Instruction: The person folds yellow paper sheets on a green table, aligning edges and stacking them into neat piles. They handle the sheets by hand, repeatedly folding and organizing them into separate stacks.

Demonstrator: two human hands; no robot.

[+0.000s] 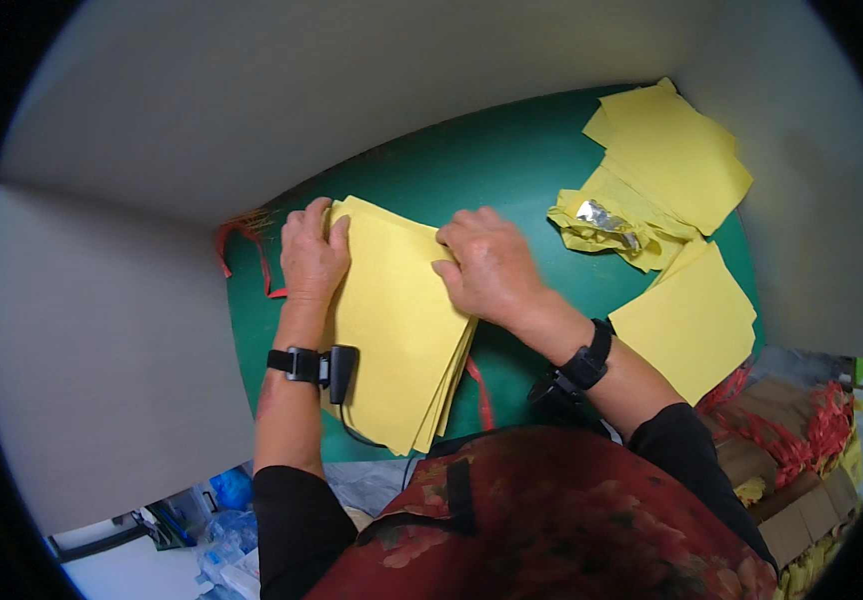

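A stack of yellow paper sheets (394, 322) lies slanted on the green tabletop (521, 172), its lower right edges fanned apart. My left hand (313, 251) grips the upper left edge of the stack, thumb on top. My right hand (488, 262) is at the upper right edge with curled fingers; whether it pinches the sheets or only rests against them is hidden. Part of a red plastic strip (481, 394) shows from under the stack's right side. Another red strip (263, 262) lies left of my left hand.
More yellow sheets (675, 157) are piled at the far right, beside crumpled yellow paper with silver foil (600, 217). A second yellow pile (690, 322) lies nearer. Grey panels (101, 337) enclose the table's back and sides. Cardboard boxes (806, 525) and red strips stand below right.
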